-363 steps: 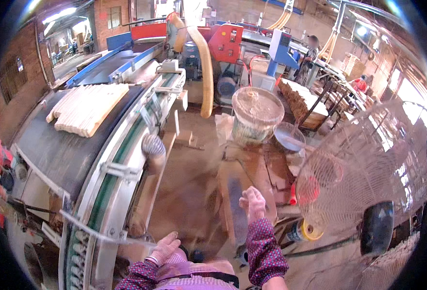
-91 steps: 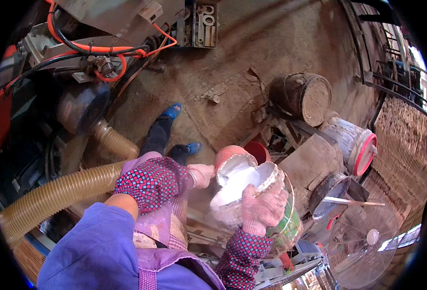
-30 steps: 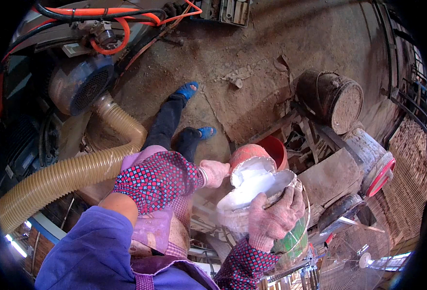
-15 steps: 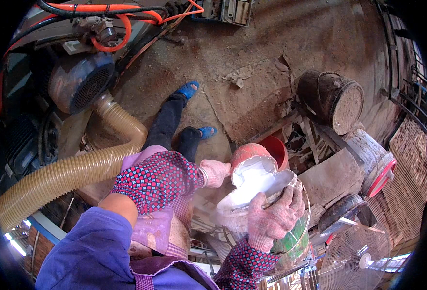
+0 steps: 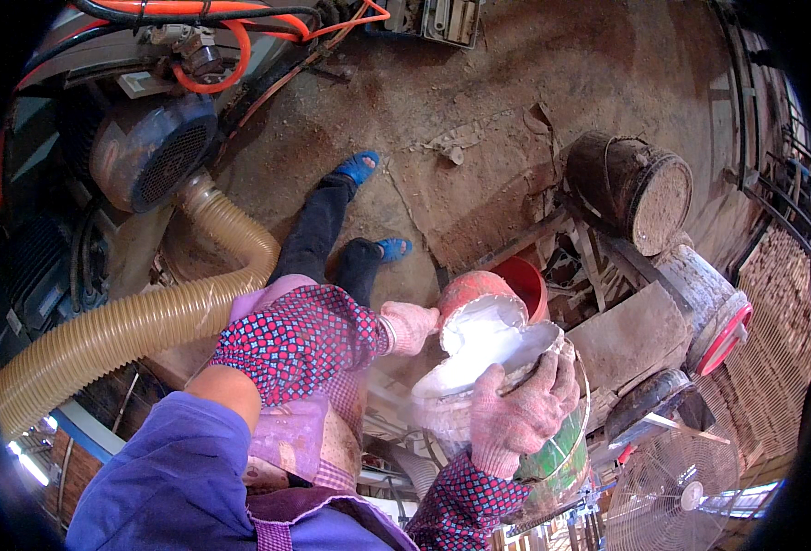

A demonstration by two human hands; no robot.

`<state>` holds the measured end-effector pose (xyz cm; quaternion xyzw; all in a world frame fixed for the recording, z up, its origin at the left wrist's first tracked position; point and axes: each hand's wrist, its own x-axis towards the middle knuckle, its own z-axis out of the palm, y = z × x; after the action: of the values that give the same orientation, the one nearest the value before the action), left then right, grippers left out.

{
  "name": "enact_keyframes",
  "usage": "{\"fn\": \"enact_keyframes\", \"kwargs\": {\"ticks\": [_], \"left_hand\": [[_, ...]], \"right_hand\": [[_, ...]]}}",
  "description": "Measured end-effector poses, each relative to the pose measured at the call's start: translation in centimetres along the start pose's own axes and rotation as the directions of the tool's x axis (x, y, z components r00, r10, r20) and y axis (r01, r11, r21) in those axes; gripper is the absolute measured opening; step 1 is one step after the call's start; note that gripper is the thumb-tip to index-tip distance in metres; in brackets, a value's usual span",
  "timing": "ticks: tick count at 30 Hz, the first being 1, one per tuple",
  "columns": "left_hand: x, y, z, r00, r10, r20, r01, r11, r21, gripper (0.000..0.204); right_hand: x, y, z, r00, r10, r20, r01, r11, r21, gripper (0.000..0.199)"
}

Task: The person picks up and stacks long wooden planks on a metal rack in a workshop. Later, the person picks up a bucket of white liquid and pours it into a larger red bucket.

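My left hand (image 5: 409, 328), in a pink knitted glove, is closed at the edge of a round red vessel (image 5: 468, 288) coated white inside. The vessel tilts toward a green bucket (image 5: 557, 450) with a white-crusted rim, and white material (image 5: 483, 344) shows between them. Whether it is liquid or paste, I cannot tell. On the near right side of the bucket, my gloved right hand (image 5: 523, 409) curls its fingers over the rim. Patterned red and blue sleeve covers reach both wrists. The grip of my left fingers is partly hidden.
A ribbed tan hose (image 5: 130, 321) runs along my left to a motor housing (image 5: 153, 156). To the right are a dirty brown drum (image 5: 630, 188), a white bucket with a red rim (image 5: 704, 308) and a caged fan (image 5: 676, 496). Behind the vessel stands another red container (image 5: 525, 283).
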<state>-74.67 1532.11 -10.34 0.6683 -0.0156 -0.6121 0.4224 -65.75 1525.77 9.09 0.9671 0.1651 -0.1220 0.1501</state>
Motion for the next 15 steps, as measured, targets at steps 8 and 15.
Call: {"fn": "enact_keyframes", "kwargs": {"ticks": [8, 15], "left_hand": [[0.3, 0.2, -0.1, 1.0, -0.018, 0.02, 0.017, 0.999, 0.032, 0.049], [0.9, 0.0, 0.4, 1.0, -0.028, 0.008, 0.028, 0.999, -0.016, 0.049]], "right_hand": [[0.0, 0.1, 0.2, 1.0, -0.012, -0.009, 0.012, 1.0, -0.003, 0.067], [0.4, 0.1, -0.3, 0.999, -0.031, 0.013, 0.031, 0.999, 0.013, 0.063]]}}
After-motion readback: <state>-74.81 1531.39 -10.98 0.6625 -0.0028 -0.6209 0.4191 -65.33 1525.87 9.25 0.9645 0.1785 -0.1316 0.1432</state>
